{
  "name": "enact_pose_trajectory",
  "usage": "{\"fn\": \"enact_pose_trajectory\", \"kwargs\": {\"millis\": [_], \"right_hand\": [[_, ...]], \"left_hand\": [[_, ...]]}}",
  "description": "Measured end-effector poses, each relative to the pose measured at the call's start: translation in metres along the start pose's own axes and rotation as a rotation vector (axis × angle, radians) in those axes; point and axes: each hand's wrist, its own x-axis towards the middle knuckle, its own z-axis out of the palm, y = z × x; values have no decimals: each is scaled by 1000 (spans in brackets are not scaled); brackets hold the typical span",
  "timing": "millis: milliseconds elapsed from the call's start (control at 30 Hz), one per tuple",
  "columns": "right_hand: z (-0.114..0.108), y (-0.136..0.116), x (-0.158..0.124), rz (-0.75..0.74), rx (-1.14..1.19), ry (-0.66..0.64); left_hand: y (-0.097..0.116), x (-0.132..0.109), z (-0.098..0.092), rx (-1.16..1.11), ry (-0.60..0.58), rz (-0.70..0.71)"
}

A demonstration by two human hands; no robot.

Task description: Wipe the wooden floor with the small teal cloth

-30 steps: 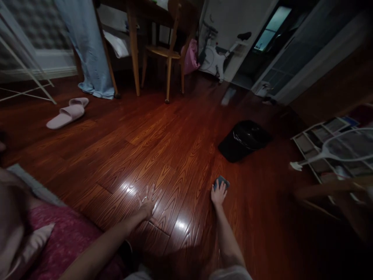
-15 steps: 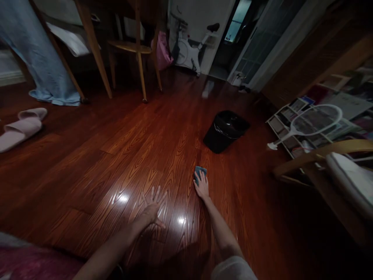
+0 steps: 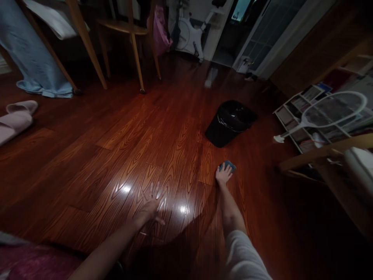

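Dk red wood floor (image 3: 140, 155), shiny. Wood chair (image 3: 122, 26) far side. Blk bin (image 3: 221, 130) w/ liner, upright, beyond R hand. L hand (image 3: 150, 205): palm down on floor, fingers splayed wide, nothing held. R hand (image 3: 223, 175): fingers spread flat over blue cloth (image 3: 233, 167), not curled round it. Cloth on floor, nr bin, apart from it.

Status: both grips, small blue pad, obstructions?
Left grip open, splayed on glossy reddish-brown wooden floor. Right grip flat atop small blue cloth-like pad. Black bag-lined bin just beyond, not touching it.
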Motion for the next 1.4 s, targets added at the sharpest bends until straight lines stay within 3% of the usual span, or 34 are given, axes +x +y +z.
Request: {"fn": "enact_pose_trajectory", "kwargs": {"millis": [100, 200, 300, 400, 600, 767, 967, 1033, 1133, 1200, 1300, 1400], "right_hand": [[10, -23, -36, -143, -9, -52], [20, -40, -98, -412, -25, -67], [24, -43, -166, -609, 0, -48], [20, -41, -211, -740, 23, -74], [10, -46, -219, -743, 32, -85], [10, -48, -216, -743, 4, -74], [6, -54, -216, -716, -25, -73], [8, -61, -222, -608, -21, -45], [18, -75, -248, -357, 15, 26], [25, -80, -276, -306, 32, 41], [29, -72, -323, -452, 37, 24], [23, -47, -356, -659, 27, 1]], "left_hand": [[2, -4, -7, 5, 0, -3], [3, -4, -10, 0, -20, -14], [3, -1, -9, 3, -63, -27], [2, 1, -7, 8, -65, -7], [0, -2, -4, 24, 22, 6], [5, -27, 1, 60, 75, -36], [-5, -67, 18, 2, 161, 123], [-13, -76, 21, -4, 133, 180], [-21, -88, 22, -12, 83, 213], [-24, -93, 23, -17, 57, 216], [-27, -98, 25, -24, 18, 216], [-32, -100, 29, -10, -16, 234]]}}
